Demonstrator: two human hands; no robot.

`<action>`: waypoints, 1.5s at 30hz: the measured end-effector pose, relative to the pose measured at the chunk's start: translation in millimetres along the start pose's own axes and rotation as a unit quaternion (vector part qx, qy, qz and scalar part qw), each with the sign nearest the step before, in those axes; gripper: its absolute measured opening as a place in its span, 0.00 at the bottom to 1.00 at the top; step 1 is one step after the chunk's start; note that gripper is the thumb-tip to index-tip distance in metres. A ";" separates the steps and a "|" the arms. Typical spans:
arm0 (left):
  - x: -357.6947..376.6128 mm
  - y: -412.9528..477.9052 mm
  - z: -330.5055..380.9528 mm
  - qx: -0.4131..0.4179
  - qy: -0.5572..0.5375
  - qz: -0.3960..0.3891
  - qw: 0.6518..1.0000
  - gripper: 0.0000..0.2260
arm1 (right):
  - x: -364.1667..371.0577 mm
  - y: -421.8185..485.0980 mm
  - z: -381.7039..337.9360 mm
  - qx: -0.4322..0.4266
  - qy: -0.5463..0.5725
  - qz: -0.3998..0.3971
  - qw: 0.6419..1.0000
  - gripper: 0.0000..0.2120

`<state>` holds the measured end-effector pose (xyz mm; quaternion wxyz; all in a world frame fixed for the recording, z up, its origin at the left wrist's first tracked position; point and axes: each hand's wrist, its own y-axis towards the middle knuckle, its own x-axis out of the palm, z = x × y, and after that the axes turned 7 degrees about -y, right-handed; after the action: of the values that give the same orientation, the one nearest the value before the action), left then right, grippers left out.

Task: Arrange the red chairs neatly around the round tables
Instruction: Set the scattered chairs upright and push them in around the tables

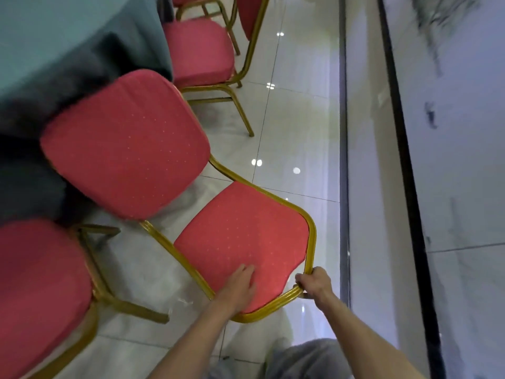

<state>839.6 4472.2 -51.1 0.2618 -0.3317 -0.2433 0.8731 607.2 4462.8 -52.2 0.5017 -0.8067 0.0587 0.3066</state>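
1. The middle red chair (169, 170) has its seat front against the draped tablecloth (82, 50); no gap shows there.
2. The left chair (41, 291) stands just beside it, with a narrow strip of floor between their gold legs.
3. The far chair (199, 53) stands near, with open tile between.
4. To the right, bare tiled floor (300, 127) runs clear to the wall (382, 187).

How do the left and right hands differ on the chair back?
The left hand lies flat and open on the red pad of the chair back; the right hand is closed around the gold frame at the top corner. Both touch the same chair.
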 end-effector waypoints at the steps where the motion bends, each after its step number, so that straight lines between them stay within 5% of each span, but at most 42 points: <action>1: -7.0 -11.7 11.7 -0.002 -0.001 -0.004 1.000 0.19 | -4.1 -16.3 -7.0 -0.002 0.007 -0.003 1.000 0.11; 9: -77.6 -95.0 76.8 -0.038 -0.027 -0.002 0.999 0.19 | -28.5 -144.6 -76.1 -0.029 0.083 -0.015 0.996 0.13; 26: -228.4 -213.5 176.2 -0.054 0.015 0.091 0.994 0.19 | -105.3 -325.2 -200.6 -0.115 0.215 -0.172 0.955 0.12; 36: -251.3 -229.4 172.1 -0.120 -0.093 0.197 0.968 0.38 | -110.1 -329.9 -253.5 -0.151 0.192 -0.327 0.913 0.19; 45: -293.9 -222.5 194.2 -0.181 -0.017 0.352 0.918 0.23 | -135.5 -326.7 -316.8 -0.144 0.173 -0.408 0.885 0.15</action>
<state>957.1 4407.4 343.3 -0.1310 -0.4228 -0.2695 0.8552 767.6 4326.1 373.3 0.4428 -0.8631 -0.2343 -0.0643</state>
